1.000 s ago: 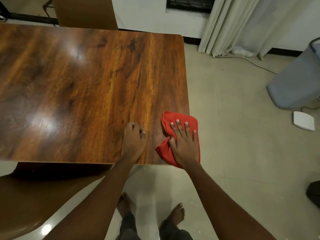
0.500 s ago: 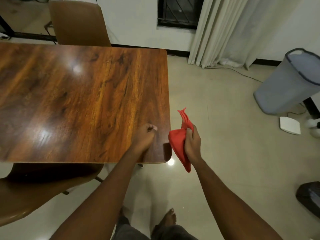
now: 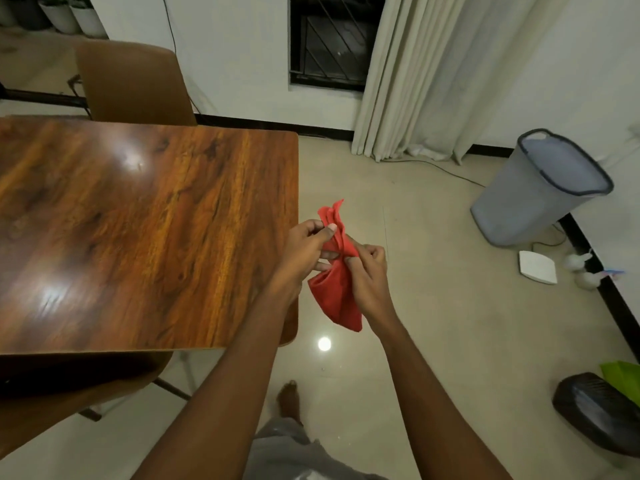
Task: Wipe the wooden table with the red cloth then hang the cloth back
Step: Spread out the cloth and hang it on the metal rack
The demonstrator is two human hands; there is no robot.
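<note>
The red cloth (image 3: 337,289) hangs bunched in the air just past the right edge of the wooden table (image 3: 138,230), over the floor. My left hand (image 3: 306,251) pinches its upper folds between thumb and fingers. My right hand (image 3: 367,275) grips the cloth's middle from the right side. The cloth's lower part droops below both hands, and its top corner sticks up above my left thumb. Nothing lies on the glossy tabletop.
A brown chair (image 3: 135,84) stands at the table's far side and another chair (image 3: 69,403) sits under its near edge. A grey bin (image 3: 540,192), a white device (image 3: 536,266) and a cable lie to the right. Curtains (image 3: 426,74) hang at the back wall.
The cloth came off the table's near right corner and into the air. My left hand left the tabletop and took hold of the cloth's upper part alongside my right hand.
</note>
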